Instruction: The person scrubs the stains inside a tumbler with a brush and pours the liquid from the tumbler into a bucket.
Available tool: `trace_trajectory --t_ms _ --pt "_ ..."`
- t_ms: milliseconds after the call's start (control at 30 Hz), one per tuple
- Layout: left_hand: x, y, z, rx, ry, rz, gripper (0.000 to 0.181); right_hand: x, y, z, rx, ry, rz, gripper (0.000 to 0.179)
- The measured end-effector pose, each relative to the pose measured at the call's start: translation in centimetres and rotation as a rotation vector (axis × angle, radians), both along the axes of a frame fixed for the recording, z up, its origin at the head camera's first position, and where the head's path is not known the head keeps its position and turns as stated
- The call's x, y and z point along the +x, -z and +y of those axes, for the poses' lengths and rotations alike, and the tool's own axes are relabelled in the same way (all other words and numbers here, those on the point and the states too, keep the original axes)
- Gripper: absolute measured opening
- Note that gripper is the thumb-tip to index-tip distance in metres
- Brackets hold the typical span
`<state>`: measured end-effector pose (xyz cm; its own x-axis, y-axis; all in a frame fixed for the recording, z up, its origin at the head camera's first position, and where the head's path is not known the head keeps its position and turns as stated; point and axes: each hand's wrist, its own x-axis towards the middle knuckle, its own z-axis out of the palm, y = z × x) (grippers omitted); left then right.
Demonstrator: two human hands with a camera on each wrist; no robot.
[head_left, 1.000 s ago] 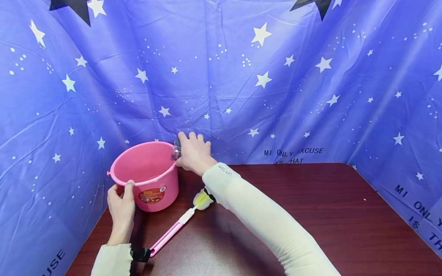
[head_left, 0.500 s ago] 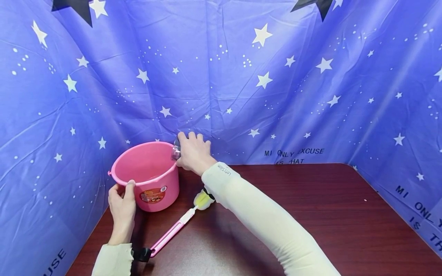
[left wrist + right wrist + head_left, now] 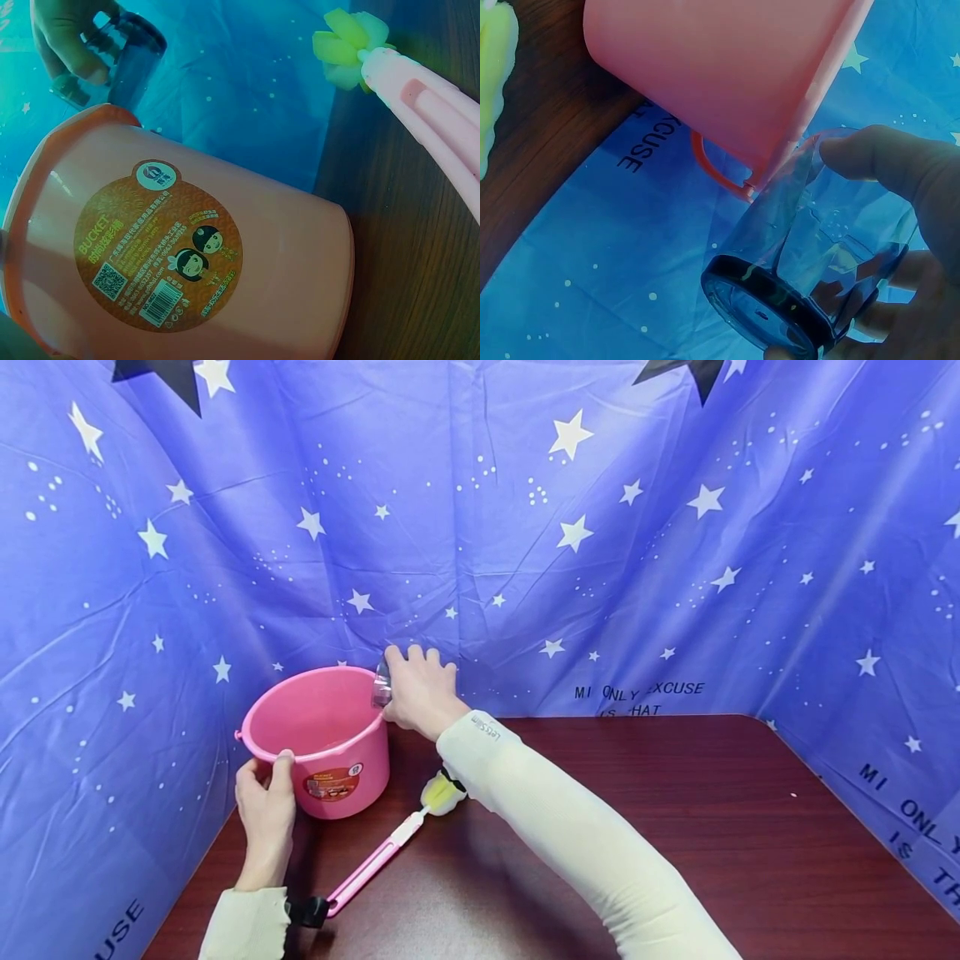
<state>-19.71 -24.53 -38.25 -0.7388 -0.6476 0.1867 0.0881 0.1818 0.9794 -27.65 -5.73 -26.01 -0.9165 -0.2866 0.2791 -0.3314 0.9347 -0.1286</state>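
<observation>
The pink bucket (image 3: 375, 772) stands upright on the table at the left, a round label on its near side. My left hand (image 3: 266, 814) grips its near rim, thumb on top. At the far right of the rim, my right hand (image 3: 423, 689) holds a clear drinking glass (image 3: 381, 683). In the right wrist view the glass (image 3: 769, 236) lies tilted, its mouth by the bucket's rim and its thick base lower left. Drops cling inside it. Between my arms lies a sponge bottle brush (image 3: 390, 847) with a pink handle and yellow-white head.
A dark red-brown wooden table (image 3: 600, 827) carries everything. Blue cloth with white stars (image 3: 510, 568) hangs around its back and sides, close behind the bucket. The black strap (image 3: 307, 912) at my left wrist overlaps the brush handle's end in the head view.
</observation>
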Motion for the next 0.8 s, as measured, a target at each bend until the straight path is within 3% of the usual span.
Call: trace_trajectory --t_ms 467,800 --pt "-0.22 -0.03 0.01 -0.026 -0.034 0.033 0.057 -0.03 -0.65 -0.24 0.018 -0.001 -0.020 0.081" --pt "-0.07 -0.02 0.01 -0.016 -0.026 0.020 0.058 -0.10 -0.60 -0.31 0.030 -0.005 -0.022 0.083"
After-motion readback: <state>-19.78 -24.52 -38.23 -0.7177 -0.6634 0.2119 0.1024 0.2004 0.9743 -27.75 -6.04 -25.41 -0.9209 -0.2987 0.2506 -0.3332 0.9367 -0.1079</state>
